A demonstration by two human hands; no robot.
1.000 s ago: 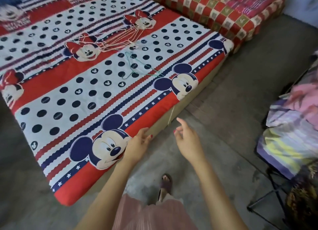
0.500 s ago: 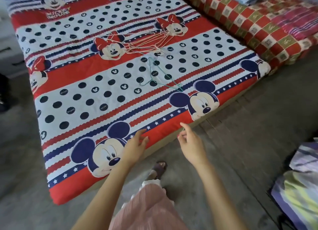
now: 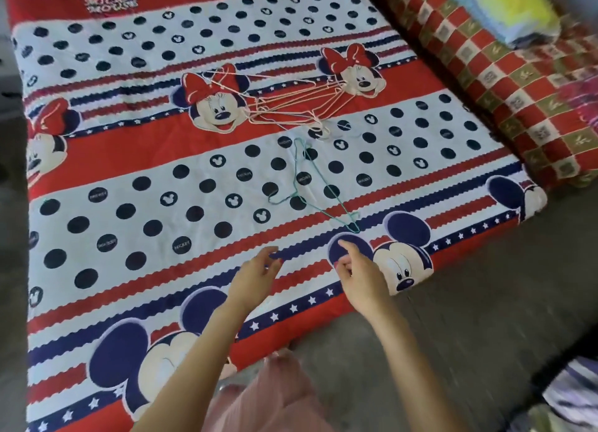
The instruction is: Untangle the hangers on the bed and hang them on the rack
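Observation:
A tangle of thin pink wire hangers (image 3: pixel 291 104) lies on the bed (image 3: pixel 97 224), between two printed cartoon faces. A single green wire hanger (image 3: pixel 318 189) lies nearer to me, its lower corner close to the bed's front edge. My left hand (image 3: pixel 255 278) hovers over the front of the bed with loosely bent fingers and holds nothing. My right hand (image 3: pixel 359 273) reaches out just below the green hanger's corner, forefinger extended, also with nothing in it. No rack shows in this view.
A red checked mattress (image 3: pixel 504 85) with a yellow and blue pillow (image 3: pixel 511 11) lies at the right of the bed. Grey floor (image 3: pixel 485 318) runs along the front and right. Striped cloth (image 3: pixel 572 396) shows at the bottom right corner.
I have moved closer to the bed and both hands have reached forward over its front edge. The clothes heap at the right has slid almost out of view.

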